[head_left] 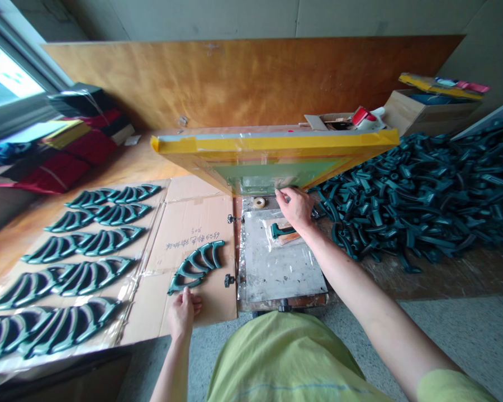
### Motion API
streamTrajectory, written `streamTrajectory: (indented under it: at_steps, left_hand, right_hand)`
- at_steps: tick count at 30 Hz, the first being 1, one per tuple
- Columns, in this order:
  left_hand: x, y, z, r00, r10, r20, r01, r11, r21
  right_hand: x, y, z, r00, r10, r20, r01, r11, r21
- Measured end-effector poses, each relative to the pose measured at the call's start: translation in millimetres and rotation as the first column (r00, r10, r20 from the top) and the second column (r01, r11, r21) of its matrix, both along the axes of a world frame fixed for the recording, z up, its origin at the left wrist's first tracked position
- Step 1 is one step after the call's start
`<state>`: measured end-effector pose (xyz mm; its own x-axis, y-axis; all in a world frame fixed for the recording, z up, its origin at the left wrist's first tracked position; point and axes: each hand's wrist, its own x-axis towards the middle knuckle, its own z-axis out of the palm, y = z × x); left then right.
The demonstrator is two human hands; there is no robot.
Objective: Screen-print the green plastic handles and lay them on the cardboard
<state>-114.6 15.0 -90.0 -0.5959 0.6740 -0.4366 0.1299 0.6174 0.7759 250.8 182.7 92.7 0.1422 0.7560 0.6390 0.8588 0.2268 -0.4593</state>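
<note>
My left hand (184, 312) is at the near end of a short row of green curved parts (197, 266) on the cardboard, its fingers closed at the nearest part. Above the metal plate (260, 265), my right hand (294, 205) is raised by the lower part of the yellow-taped screen frame (276, 143), thumb and forefinger together; whether they grip anything is too small to tell. The frame stands tilted up over the plate. A single green part (281, 230) lies in a brown holder on the plate, partly hidden by my right wrist.
Rows of green parts (94, 277) cover the cardboard (180, 209) at left. A large heap of green parts (427, 195) lies at right. A tape roll (259, 202) sits behind the plate. Black knobs (229, 280) stick out at its left side. Boxes (427, 111) stand back right.
</note>
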Motion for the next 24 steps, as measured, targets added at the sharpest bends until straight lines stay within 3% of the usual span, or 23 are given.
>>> streamTrajectory:
  at_steps: [5,24]
  left_hand:
    - [-0.6,0.8,-1.0,1.000,0.002,0.006,-0.002,1.000,0.019]
    - [-3.1,-0.4,-5.0,1.000,-0.005,0.018,0.005,1.000,0.030]
  right_hand:
    - [-0.5,-0.7,2.0,1.000,-0.003,0.005,0.003,0.999,-0.051]
    - [0.2,-1.0,3.1,1.000,-0.007,0.004,0.007,0.999,-0.045]
